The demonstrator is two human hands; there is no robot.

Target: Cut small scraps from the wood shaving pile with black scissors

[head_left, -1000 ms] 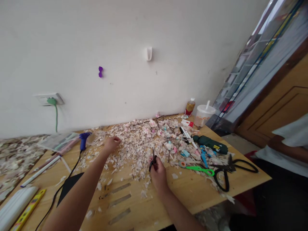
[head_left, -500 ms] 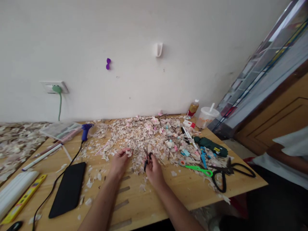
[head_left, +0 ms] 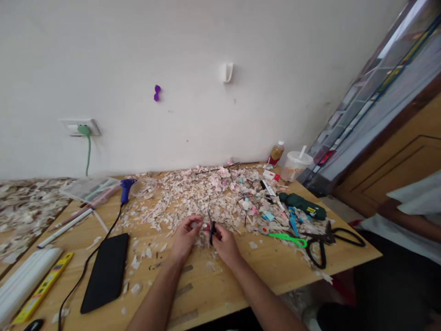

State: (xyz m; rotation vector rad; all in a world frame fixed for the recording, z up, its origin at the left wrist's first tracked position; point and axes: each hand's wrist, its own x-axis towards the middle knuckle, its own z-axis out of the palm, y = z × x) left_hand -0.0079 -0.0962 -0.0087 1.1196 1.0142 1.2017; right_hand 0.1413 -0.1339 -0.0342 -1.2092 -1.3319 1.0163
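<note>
My right hand is closed around the black handles of a small pair of scissors, the blades pointing up and away over the pile. Close by on the left, the fingers of my left hand are pinched together on a small pale flake, partly hidden by the fingertips. The two hands almost meet at the near edge of a heap of thin, pale, petal-like flakes spread over the wooden table.
Rightward lie green-handled scissors, large black shears, a dark green pouch, a bottle and a lidded cup. Leftward are a blue glue gun with its cord, a black tablet-like slab and a yellow level. Another person's arm shows at right.
My left hand has moved right, close to the scissors, with its flake now less visible. The right hand stays near its place with the scissors. The view has shifted slightly.
</note>
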